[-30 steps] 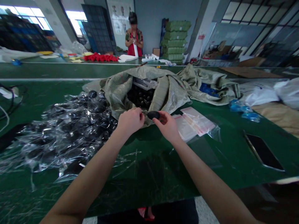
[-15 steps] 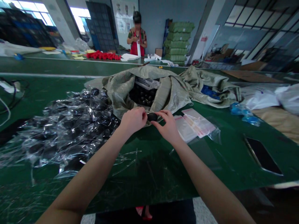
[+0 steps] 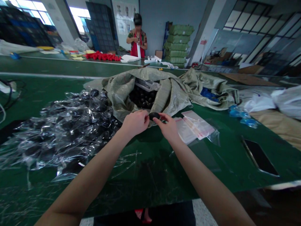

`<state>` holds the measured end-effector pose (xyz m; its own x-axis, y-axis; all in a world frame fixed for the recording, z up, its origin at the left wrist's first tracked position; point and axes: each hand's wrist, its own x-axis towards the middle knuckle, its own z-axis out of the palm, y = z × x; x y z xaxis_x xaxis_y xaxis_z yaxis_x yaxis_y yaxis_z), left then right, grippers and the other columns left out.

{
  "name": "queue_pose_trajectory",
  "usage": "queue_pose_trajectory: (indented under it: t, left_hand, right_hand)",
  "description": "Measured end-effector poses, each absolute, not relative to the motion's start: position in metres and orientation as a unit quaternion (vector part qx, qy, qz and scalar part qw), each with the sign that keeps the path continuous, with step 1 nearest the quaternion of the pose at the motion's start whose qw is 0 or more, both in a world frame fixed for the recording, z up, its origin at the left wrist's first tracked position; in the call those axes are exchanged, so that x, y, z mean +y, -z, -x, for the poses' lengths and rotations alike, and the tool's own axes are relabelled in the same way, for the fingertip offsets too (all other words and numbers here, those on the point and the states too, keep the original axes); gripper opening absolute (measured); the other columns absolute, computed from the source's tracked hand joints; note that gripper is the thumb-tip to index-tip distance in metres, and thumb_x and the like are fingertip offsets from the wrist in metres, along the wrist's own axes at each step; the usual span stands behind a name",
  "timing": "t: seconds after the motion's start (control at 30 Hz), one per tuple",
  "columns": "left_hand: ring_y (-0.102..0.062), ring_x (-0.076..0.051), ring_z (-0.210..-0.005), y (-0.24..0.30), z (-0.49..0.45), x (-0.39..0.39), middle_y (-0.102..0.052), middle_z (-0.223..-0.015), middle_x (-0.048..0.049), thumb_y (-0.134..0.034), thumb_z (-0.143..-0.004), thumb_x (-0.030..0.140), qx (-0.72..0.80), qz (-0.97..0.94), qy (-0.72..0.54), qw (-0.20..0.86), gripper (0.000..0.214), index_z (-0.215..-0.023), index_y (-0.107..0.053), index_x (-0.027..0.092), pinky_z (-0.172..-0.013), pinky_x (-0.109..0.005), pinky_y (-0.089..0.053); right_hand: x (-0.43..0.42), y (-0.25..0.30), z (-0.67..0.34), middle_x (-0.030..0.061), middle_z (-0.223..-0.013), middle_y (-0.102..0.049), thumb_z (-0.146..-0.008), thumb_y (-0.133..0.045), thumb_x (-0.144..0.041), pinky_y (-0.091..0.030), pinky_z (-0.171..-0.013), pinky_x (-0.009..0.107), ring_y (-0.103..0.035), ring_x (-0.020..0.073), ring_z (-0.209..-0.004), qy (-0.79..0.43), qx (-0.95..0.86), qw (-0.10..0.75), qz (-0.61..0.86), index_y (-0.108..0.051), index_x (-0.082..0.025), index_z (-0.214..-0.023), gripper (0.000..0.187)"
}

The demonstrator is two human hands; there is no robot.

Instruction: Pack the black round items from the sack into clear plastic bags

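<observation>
little has shifted since my last look: the black oval piece (image 3: 154,116) stays pinched between the curled fingertips of the left hand (image 3: 135,123) and the narrowly closed right hand (image 3: 168,127), just in front of the lip of the woven sack (image 3: 164,97). plastic-wrapped black pieces (image 3: 66,131) spread to the left, and clear resealable bags (image 3: 195,127) lie just right of the hands. the green bench (image 3: 164,179) runs from below them to its near edge, with loose plastic strips (image 3: 127,160) lying on it.
</observation>
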<state>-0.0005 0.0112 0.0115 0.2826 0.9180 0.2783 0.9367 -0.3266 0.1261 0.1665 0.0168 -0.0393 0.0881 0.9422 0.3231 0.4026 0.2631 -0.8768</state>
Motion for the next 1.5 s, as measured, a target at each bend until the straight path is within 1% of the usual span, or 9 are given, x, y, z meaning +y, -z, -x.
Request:
queue_pose_trajectory:
  t: [0.1, 0.2, 0.33, 0.5, 0.7, 0.83, 1.03, 1.3, 1.5]
  left_hand:
    - [-0.067, -0.024, -0.085, -0.012, 0.001, 0.012, -0.07, -0.098, -0.0086, -0.04, -0.093, 0.031, -0.582, 0.797, 0.161, 0.03, 0.026, -0.09, -0.063, 0.019, -0.069, -0.032, -0.048]
    - [-0.066, -0.023, -0.086, -0.012, 0.002, 0.012, -0.07, -0.097, -0.0096, -0.04, -0.093, 0.03, -0.583, 0.797, 0.159, 0.023, 0.026, -0.091, -0.063, 0.018, -0.071, -0.031, -0.048]
    - [-0.066, -0.023, -0.083, -0.012, 0.003, 0.013, -0.069, -0.095, -0.0086, -0.039, -0.093, 0.03, -0.569, 0.803, 0.172, 0.025, 0.026, -0.091, -0.061, 0.019, -0.07, -0.032, -0.047]
    - [-0.066, -0.023, -0.081, -0.01, 0.002, 0.013, -0.068, -0.096, -0.0084, -0.039, -0.092, 0.029, -0.56, 0.81, 0.173, 0.028, 0.023, -0.089, -0.06, 0.019, -0.069, -0.032, -0.047]
    - [-0.065, -0.023, -0.081, -0.009, -0.004, 0.008, -0.067, -0.095, -0.008, -0.039, -0.093, 0.031, -0.552, 0.815, 0.176, 0.025, 0.024, -0.09, -0.06, 0.02, -0.068, -0.033, -0.047]
    - [-0.065, -0.022, -0.08, -0.009, -0.008, 0.006, -0.066, -0.096, -0.0087, -0.038, -0.094, 0.031, -0.556, 0.808, 0.192, 0.031, 0.026, -0.093, -0.06, 0.019, -0.069, -0.032, -0.047]
    - [-0.065, -0.021, -0.078, -0.008, -0.009, 0.004, -0.066, -0.096, -0.008, -0.037, -0.095, 0.033, -0.554, 0.808, 0.196, 0.047, 0.027, -0.094, -0.06, 0.019, -0.067, -0.031, -0.046]
    - [-0.065, -0.021, -0.077, -0.011, -0.013, -0.003, -0.066, -0.095, -0.0087, -0.037, -0.096, 0.033, -0.544, 0.815, 0.192, 0.05, 0.028, -0.095, -0.06, 0.017, -0.064, -0.03, -0.045]
    - [-0.064, -0.02, -0.076, -0.008, -0.014, -0.002, -0.066, -0.094, -0.0075, -0.036, -0.096, 0.033, -0.537, 0.816, 0.209, 0.054, 0.028, -0.092, -0.06, 0.018, -0.063, -0.029, -0.044]
  right_hand:
    - [0.012, 0.038, -0.165, 0.0103, -0.114, -0.067, -0.078, -0.07, -0.037, -0.052, -0.082, 0.035, -0.06, 0.0229, -0.103, -0.219, -0.665, 0.485, 0.525, -0.067, -0.021, -0.109, 0.035]
    - [0.012, 0.037, -0.166, 0.0097, -0.12, -0.064, -0.079, -0.069, -0.031, -0.051, -0.084, 0.035, -0.058, 0.0224, -0.11, -0.214, -0.687, 0.48, 0.502, -0.067, -0.022, -0.113, 0.035]
    - [0.015, 0.033, -0.17, 0.0086, -0.121, -0.064, -0.078, -0.07, -0.028, -0.05, -0.086, 0.035, -0.059, 0.0205, -0.106, -0.233, -0.684, 0.48, 0.498, -0.067, -0.023, -0.117, 0.039]
    - [0.017, 0.038, -0.169, 0.008, -0.117, -0.068, -0.075, -0.073, -0.036, -0.052, -0.084, 0.035, -0.062, 0.0204, -0.098, -0.282, -0.635, 0.503, 0.513, -0.069, -0.023, -0.117, 0.044]
    - [0.017, 0.051, -0.155, 0.0074, -0.112, -0.073, -0.077, -0.07, -0.046, -0.05, -0.095, 0.036, -0.065, 0.0218, -0.105, -0.373, -0.509, 0.592, 0.501, -0.072, -0.019, -0.115, 0.047]
    - [0.011, 0.05, -0.147, 0.0078, -0.107, -0.075, -0.079, -0.067, -0.051, -0.052, -0.091, 0.035, -0.067, 0.023, -0.101, -0.389, -0.462, 0.603, 0.521, -0.075, -0.016, -0.107, 0.046]
    - [0.008, 0.047, -0.144, 0.0078, -0.105, -0.075, -0.081, -0.066, -0.051, -0.05, -0.095, 0.034, -0.067, 0.0223, -0.103, -0.324, -0.495, 0.605, 0.533, -0.077, -0.018, -0.099, 0.04]
    - [0.006, 0.033, -0.144, 0.011, -0.1, -0.074, -0.084, -0.061, -0.051, -0.048, -0.093, 0.033, -0.068, 0.022, -0.098, -0.183, -0.543, 0.551, 0.607, -0.076, -0.018, -0.068, 0.04]
    - [0.006, 0.027, -0.142, 0.0104, -0.092, -0.075, -0.085, -0.06, -0.049, -0.048, -0.091, 0.032, -0.068, 0.0229, -0.1, -0.215, -0.564, 0.526, 0.6, -0.073, -0.019, -0.061, 0.041]
